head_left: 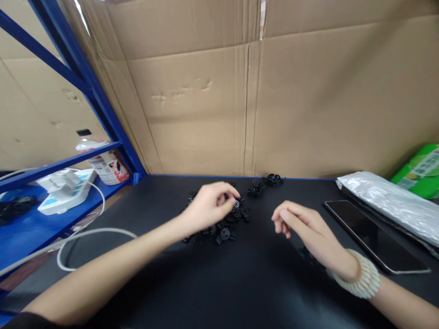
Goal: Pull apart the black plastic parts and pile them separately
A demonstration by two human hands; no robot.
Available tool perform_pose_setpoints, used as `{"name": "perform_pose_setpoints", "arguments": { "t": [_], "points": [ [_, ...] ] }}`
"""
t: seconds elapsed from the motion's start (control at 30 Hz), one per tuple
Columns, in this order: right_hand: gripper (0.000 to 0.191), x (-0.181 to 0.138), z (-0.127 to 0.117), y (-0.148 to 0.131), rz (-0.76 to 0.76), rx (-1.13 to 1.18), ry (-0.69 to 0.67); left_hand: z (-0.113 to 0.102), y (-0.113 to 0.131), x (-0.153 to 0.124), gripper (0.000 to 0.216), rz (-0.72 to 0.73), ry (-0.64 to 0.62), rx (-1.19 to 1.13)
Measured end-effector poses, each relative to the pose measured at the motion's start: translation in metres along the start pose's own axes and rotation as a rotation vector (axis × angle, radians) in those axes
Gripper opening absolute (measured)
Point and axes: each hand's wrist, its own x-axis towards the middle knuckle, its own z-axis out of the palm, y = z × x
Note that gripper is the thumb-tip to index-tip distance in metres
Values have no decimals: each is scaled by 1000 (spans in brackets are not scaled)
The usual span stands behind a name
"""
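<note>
A heap of small black plastic parts (226, 226) lies on the black mat (240, 283) at the centre. My left hand (209, 205) rests over the heap's left side, fingers curled and pinching one small part at its tips. My right hand (302, 226) hovers to the right of the heap, fingers curled inward; whether anything is in them is hidden. A pale beaded bracelet (363, 278) is on my right wrist. A smaller cluster of black parts (265, 183) sits farther back near the cardboard.
A dark phone (373, 235) lies flat at the right, with a silver foil bag (387, 201) and a green packet (420, 171) behind it. A cardboard wall (247, 100) closes the back. At left, a blue shelf frame (68, 160), a white cable (85, 235), a charger and a bottle.
</note>
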Motion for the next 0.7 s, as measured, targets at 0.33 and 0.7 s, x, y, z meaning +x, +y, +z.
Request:
{"name": "perform_pose_setpoints", "arguments": {
  "t": [0.33, 0.7],
  "points": [
    [31, 66, -77, 47, -119, -586, 76, 73, 25, -51, 20, 159, -273, -397],
    [70, 125, -26, 67, -145, -850, -220, 70, 22, -52, 19, 173, -310, -351]
  ]
}}
